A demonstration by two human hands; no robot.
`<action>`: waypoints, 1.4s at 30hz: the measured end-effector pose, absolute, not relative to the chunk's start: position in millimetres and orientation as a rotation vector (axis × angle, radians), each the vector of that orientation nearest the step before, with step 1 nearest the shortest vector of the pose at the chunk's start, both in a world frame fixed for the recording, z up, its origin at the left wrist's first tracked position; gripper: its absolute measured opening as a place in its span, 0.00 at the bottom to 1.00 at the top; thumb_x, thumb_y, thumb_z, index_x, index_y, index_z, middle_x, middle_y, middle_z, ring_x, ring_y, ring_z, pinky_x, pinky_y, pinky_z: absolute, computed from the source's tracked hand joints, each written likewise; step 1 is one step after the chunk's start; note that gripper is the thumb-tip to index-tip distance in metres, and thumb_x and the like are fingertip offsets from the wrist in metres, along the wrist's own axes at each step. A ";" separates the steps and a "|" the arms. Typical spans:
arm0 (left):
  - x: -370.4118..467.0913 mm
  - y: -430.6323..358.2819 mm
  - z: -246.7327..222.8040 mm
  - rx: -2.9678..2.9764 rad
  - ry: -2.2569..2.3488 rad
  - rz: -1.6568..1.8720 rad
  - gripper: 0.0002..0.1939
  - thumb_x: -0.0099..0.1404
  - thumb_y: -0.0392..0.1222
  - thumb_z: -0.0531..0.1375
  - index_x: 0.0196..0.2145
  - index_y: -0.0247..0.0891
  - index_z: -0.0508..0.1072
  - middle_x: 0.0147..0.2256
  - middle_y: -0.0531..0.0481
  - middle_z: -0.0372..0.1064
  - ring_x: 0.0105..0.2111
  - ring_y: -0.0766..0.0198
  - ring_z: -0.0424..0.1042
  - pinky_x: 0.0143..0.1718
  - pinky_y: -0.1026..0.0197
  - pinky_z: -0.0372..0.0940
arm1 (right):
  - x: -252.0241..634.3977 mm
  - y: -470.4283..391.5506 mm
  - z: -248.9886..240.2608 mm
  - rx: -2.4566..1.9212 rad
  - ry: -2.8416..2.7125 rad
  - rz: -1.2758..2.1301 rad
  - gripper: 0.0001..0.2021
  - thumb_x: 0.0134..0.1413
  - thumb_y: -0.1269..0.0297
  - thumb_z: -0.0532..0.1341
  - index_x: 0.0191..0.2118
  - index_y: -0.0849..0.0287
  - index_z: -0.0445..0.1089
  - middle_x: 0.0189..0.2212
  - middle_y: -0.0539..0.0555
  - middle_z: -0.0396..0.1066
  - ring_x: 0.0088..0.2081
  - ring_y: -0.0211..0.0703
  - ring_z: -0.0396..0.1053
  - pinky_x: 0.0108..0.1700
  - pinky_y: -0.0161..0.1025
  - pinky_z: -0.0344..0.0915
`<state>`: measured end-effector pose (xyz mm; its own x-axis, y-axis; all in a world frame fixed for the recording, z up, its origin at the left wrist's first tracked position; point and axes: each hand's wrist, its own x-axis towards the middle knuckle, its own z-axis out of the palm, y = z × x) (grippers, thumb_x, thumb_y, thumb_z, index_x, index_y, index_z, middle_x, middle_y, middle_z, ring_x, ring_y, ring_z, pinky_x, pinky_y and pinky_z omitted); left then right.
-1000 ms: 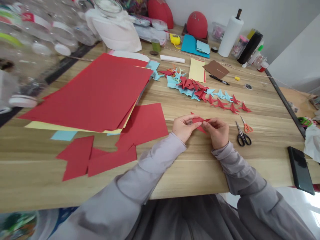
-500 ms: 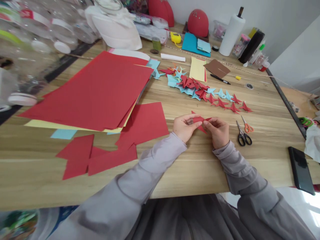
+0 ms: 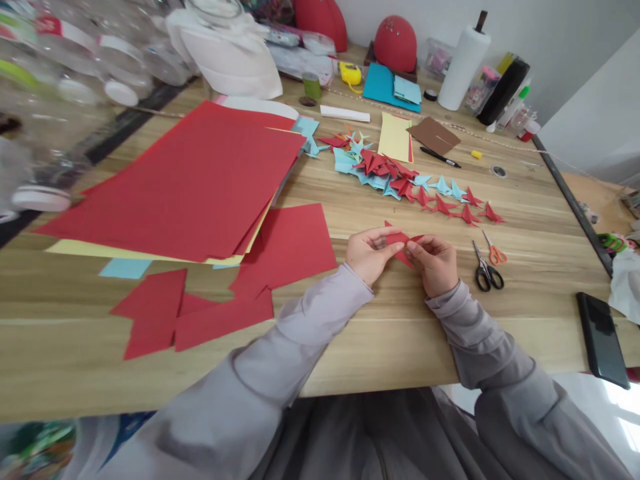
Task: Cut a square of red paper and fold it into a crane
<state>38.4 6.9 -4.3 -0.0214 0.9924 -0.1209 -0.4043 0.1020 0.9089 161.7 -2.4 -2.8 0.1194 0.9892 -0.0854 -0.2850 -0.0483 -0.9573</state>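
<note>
A small folded piece of red paper [image 3: 397,238] is pinched between both hands above the wooden table. My left hand [image 3: 369,255] is closed on its left part, thumb in front and fingers behind. My right hand [image 3: 436,263] grips the right end between thumb and forefinger, the two thumb tips almost meeting. Beyond the hands lie several folded paper cranes, red [image 3: 443,206] and light blue [image 3: 442,186], bunched at the left and in rows toward the right. Black-handled scissors [image 3: 484,269] and smaller orange-handled scissors [image 3: 495,251] rest to the right of my right hand.
Large red sheets [image 3: 185,187] are stacked at left, with cut red pieces [image 3: 225,323] in front. A black phone [image 3: 603,340] lies at the right edge. Behind are a yellow tape measure [image 3: 351,73], a black pen [image 3: 440,157], brown paper [image 3: 433,135] and clear bottles [image 3: 120,63].
Both hands keep nearly the same pinch on the red paper. The view has shifted very slightly; nothing has been let go or picked up.
</note>
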 end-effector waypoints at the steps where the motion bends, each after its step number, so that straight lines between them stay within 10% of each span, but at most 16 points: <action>1: 38.5 7.0 -4.4 0.784 0.977 1.323 0.19 0.38 0.38 0.70 0.32 0.34 0.77 0.28 0.47 0.76 0.29 0.63 0.74 0.39 0.58 0.69 | 161.3 -2.6 -2.0 -1.095 -0.850 1.297 0.12 0.30 0.63 0.72 0.21 0.60 0.70 0.18 0.46 0.71 0.22 0.32 0.67 0.29 0.32 0.66; 42: 39.5 6.4 -1.2 0.661 0.923 1.309 0.17 0.40 0.42 0.70 0.31 0.35 0.78 0.28 0.48 0.75 0.29 0.64 0.73 0.38 0.57 0.68 | 159.8 0.0 0.9 -1.055 -0.741 1.276 0.17 0.26 0.65 0.74 0.29 0.58 0.72 0.19 0.45 0.71 0.22 0.32 0.68 0.29 0.33 0.68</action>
